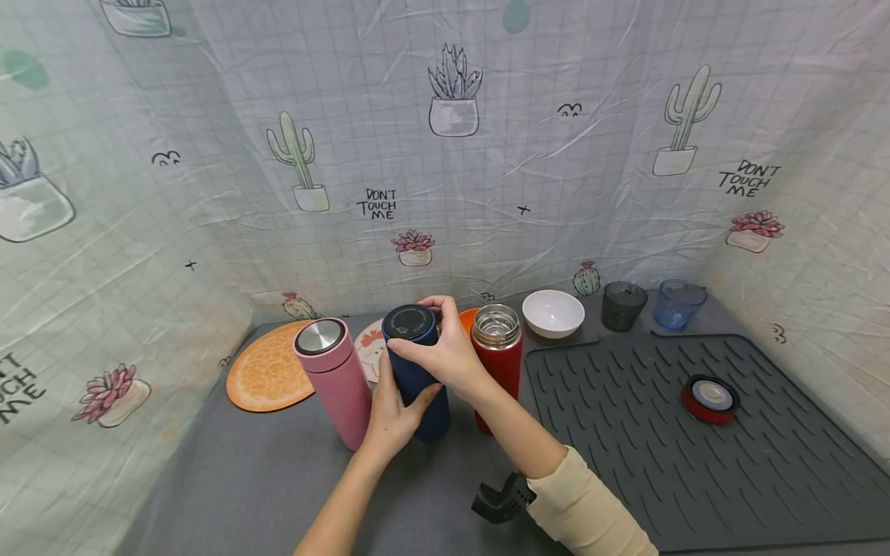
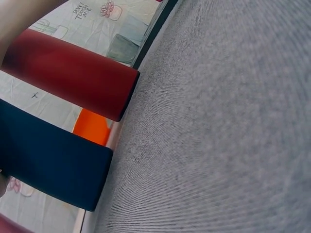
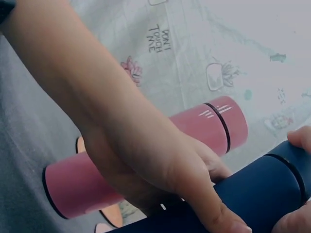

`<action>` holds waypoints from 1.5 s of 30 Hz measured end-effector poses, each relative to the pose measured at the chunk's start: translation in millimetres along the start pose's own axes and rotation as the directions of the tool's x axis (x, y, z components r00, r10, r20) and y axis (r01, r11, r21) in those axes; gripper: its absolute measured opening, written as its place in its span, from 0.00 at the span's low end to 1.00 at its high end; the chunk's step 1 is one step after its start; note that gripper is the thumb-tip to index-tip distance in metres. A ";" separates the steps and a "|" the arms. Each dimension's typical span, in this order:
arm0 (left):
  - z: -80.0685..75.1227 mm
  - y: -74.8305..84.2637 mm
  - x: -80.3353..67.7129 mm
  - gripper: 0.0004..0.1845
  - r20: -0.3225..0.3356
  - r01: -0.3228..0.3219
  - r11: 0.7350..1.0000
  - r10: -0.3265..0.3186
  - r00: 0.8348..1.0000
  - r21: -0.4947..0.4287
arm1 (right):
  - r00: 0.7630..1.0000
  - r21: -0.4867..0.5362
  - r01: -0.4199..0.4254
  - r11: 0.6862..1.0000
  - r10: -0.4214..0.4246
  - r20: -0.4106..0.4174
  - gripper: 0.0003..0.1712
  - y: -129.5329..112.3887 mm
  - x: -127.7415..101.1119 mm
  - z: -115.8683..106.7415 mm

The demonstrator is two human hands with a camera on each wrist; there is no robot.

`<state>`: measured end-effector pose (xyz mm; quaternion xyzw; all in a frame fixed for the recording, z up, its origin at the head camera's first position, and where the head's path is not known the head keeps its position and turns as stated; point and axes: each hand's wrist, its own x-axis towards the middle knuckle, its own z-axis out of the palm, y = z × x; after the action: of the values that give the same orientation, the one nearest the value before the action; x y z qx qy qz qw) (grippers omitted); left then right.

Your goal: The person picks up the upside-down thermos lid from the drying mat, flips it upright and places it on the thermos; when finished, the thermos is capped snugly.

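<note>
A dark blue bottle (image 3: 260, 189) stands upright on the grey surface (image 1: 278, 479), between a pink bottle (image 1: 341, 398) on the person's left and a red bottle (image 1: 504, 374) on the right. The left hand (image 1: 392, 421) is wrapped around the blue bottle's body, its thumb across the near side. Above it, the right hand (image 1: 448, 351) grips the blue bottle's cap (image 1: 410, 323), thumb on the near side and fingers reaching round the far side; the cap sits on the bottle. The pink bottle has its silver-topped cap on and is close beside the left hand. The red bottle is uncapped, its steel mouth exposed, near the right forearm. A red lid (image 1: 708, 403) lies on the ridged dark mat (image 1: 612, 440) to the right, with its pale centre facing up. Along the back, a white bowl (image 1: 553, 313), a dark cup (image 1: 623, 307) and a blue cup (image 1: 678, 307) stand in a row behind the mat. An orange round mat (image 1: 267, 371) lies behind and left of the pink bottle, and a patterned plate (image 1: 368, 344) is partly hidden behind the pink and blue bottles.
</note>
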<state>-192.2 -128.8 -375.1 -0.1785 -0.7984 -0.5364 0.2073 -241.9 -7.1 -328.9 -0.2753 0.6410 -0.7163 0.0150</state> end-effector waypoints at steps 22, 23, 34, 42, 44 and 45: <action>-0.2 1.3 -0.7 0.42 0.007 -0.005 1.000 0.005 1.000 0.005 | 1.000 -0.047 0.015 0.999 -0.016 -0.005 0.37 -2.0 -1.6 1.3; -0.2 1.1 -0.8 0.42 0.008 -0.004 1.000 0.004 1.000 0.006 | 1.000 -0.069 0.009 0.998 -0.009 0.003 0.39 -2.8 -2.0 1.5; -0.2 -0.1 -1.2 0.41 0.009 0.020 1.000 -0.020 1.000 0.009 | 1.000 -0.124 0.012 0.992 -0.014 -0.012 0.37 -25.9 -11.2 6.8; -0.2 -1.6 0.0 0.41 0.004 -0.014 1.000 0.014 1.000 0.017 | 0.997 -0.091 0.082 0.992 -0.083 -0.005 0.33 -22.9 -9.6 6.8; -0.1 -1.3 -0.2 0.42 0.006 -0.004 1.000 0.004 1.000 0.015 | 0.995 -0.111 0.088 0.990 -0.093 -0.037 0.34 -22.6 -9.6 8.8; -0.1 -1.3 -0.4 0.42 0.008 -0.001 1.000 0.000 1.000 0.016 | 0.995 -0.128 0.087 0.988 -0.093 -0.045 0.34 -22.7 -9.9 9.5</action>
<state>-192.5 -129.4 -376.3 -0.1791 -0.8035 -0.5291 0.2058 -222.0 -8.0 -311.3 -0.2859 0.6721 -0.6812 -0.0512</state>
